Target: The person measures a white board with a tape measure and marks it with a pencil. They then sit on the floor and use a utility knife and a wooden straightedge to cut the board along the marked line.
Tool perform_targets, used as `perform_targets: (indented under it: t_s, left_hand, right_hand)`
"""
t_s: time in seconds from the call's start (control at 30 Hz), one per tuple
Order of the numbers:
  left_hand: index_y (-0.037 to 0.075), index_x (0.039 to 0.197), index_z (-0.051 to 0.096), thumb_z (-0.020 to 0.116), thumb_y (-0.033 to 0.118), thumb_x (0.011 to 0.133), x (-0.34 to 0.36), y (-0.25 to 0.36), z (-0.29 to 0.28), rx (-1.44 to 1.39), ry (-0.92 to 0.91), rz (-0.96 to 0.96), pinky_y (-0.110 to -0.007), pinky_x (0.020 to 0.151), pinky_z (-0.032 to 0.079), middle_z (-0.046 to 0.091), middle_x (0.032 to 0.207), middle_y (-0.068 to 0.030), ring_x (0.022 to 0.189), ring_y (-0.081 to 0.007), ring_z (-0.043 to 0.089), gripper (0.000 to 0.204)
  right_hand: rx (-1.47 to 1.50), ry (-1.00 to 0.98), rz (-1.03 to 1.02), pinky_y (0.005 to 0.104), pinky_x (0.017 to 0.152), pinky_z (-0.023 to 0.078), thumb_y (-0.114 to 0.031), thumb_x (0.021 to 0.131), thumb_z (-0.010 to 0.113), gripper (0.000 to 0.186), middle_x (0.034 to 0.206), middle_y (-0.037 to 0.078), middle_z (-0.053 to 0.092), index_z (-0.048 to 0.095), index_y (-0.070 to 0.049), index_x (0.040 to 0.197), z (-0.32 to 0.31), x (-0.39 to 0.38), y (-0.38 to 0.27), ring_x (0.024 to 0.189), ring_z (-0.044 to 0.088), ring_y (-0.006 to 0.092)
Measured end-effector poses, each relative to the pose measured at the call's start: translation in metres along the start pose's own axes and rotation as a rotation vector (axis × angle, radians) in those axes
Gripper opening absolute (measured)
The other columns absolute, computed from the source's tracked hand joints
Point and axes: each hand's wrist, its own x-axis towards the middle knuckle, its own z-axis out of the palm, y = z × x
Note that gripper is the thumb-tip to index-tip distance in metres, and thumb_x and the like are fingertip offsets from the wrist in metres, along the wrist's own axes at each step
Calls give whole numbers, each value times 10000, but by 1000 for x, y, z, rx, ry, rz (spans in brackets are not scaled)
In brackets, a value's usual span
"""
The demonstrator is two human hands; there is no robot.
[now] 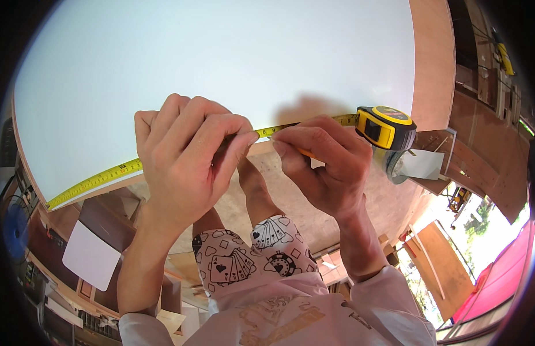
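Observation:
A yellow tape measure blade (100,177) runs along the near edge of a large white board (221,52), its end at the board's left corner. My left hand (184,155) pinches the blade near its middle between thumb and fingers. Just to the right, my right hand (331,161) is closed around a thin orange pencil (306,154), most of which the fingers hide. The pencil's tip is beside the blade at the board's edge. Right of that hand, the black and yellow tape measure case (385,126) rests at the edge with blade drawn out.
A bare wood strip (433,63) borders the board's right side. Beneath the case are a round clear object (388,164) and a white sheet (423,164). A white panel (91,255) stands at lower left. A wooden panel (440,271) and pink cloth (498,277) are at lower right.

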Motion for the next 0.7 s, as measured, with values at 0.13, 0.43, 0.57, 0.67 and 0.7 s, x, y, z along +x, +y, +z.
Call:
perform_targets:
  t_s: [0.13, 0.43, 0.57, 0.67, 0.7]
  left_hand:
    - [128, 865, 729, 846, 133, 825, 0, 0, -1, 12, -6, 5, -350, 735, 307, 665, 830, 37, 761, -168, 542, 123]
    - [125, 852, 732, 845, 137, 827, 0, -1, -3, 10, -3, -3, -348, 726, 301, 662, 823, 31, 756, -169, 541, 117]
    - [120, 871, 724, 844, 134, 827, -3, 0, -2, 3, -5, 7, -349, 726, 302, 660, 820, 33, 742, -168, 528, 129]
    - [120, 881, 722, 843, 136, 830, -4, -1, -1, 4, -10, 8, -350, 729, 303, 659, 820, 36, 742, -166, 526, 132]
    - [120, 881, 722, 843, 137, 832, -4, -1, -1, 2, -8, 11, -349, 729, 303, 658, 820, 37, 741, -166, 525, 131]
  right_hand:
    - [-28, -21, -8, 318, 507, 453, -16, 800, 820, 155, 760, 37, 675, 737, -64, 923, -2, 0, 0, 550, 590, 160]
    - [-3, -36, 26, 309, 519, 466, -23, 803, 826, 166, 778, 39, 687, 742, -66, 939, -2, 1, -3, 569, 609, 158]
    - [12, -36, 38, 313, 531, 485, -2, 804, 821, 172, 791, 45, 691, 741, -61, 943, -1, -3, -6, 587, 621, 167]
    - [15, -44, 42, 319, 531, 484, 4, 800, 817, 174, 790, 47, 682, 731, -57, 938, 0, -3, -5, 586, 618, 171]
    - [11, -49, 39, 321, 530, 481, 2, 798, 819, 175, 786, 45, 677, 727, -59, 934, 0, -4, -5, 585, 617, 173]
